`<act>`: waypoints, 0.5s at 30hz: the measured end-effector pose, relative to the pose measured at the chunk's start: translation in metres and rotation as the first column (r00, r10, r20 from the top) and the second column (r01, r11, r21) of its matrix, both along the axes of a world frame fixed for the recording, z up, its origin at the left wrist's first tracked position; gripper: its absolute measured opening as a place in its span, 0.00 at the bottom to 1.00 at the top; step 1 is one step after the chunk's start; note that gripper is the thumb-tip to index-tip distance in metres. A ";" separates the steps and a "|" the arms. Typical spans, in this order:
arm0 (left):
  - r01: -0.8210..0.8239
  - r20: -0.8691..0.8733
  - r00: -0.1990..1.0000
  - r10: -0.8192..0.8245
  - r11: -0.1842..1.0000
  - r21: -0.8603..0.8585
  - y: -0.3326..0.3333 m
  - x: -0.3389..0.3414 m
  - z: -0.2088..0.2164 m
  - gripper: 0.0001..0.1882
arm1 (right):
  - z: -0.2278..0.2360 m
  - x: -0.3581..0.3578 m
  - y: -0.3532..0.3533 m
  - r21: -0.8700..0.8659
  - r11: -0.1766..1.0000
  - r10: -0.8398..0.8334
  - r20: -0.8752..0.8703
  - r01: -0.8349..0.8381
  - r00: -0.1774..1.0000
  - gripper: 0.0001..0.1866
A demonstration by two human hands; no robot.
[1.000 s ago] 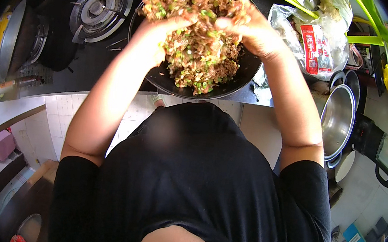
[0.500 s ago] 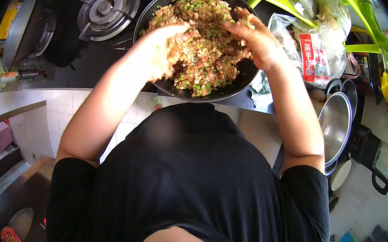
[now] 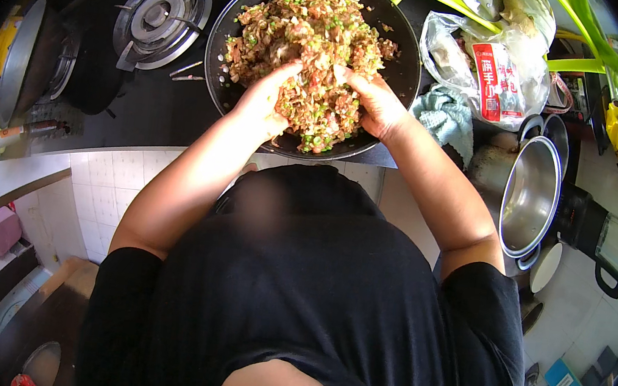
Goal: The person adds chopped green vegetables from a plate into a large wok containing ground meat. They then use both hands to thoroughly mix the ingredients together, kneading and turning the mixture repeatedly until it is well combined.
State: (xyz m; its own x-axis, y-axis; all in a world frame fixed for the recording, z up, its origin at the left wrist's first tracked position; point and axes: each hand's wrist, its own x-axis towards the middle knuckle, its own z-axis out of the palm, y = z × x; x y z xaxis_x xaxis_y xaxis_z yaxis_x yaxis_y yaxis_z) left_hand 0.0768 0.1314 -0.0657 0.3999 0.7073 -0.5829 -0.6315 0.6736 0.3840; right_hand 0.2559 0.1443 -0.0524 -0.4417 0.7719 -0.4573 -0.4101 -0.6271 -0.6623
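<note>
The left hand is cupping the near left side of a chopped mixture flecked with green, its thumb lying on top. The right hand is facing it across the mound, thumb pointing inward over the food. The other fingers are mostly hiding in the mixture (I'm not able to tell whether they're spreading or pressing together). The mixture is sitting between and beyond both sets of fingers, heaping up inside a black pan. Right of the right fingers, a bluish-green cloth is lying near the pan.
</note>
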 end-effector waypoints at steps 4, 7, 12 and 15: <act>0.103 -0.074 0.993 -0.091 0.981 0.167 0.000 -0.009 0.032 0.18 | 0.024 0.006 -0.004 0.262 0.964 -0.061 0.012 0.055 0.998 0.30; 0.004 -0.168 0.983 0.076 0.902 0.433 -0.002 -0.006 0.059 0.23 | 0.048 0.008 0.001 0.330 0.943 -0.044 0.040 0.028 0.998 0.27; 0.048 -0.234 0.966 0.108 0.818 0.573 0.011 -0.015 0.064 0.20 | 0.082 0.007 0.013 0.260 0.957 -0.140 0.013 0.131 0.990 0.25; 0.099 -0.415 0.903 0.109 0.888 0.448 0.016 -0.013 0.070 0.14 | 0.098 0.003 0.021 0.314 0.950 -0.072 0.213 0.002 0.974 0.25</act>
State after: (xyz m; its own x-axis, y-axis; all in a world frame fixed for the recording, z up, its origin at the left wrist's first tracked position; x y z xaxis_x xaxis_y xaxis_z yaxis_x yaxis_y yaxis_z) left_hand 0.0638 0.1477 0.0046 0.1879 0.9318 -0.3107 -0.3431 0.3586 0.8681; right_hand 0.2593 0.1649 0.0456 -0.3261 0.9044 -0.2753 -0.2519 -0.3638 -0.8968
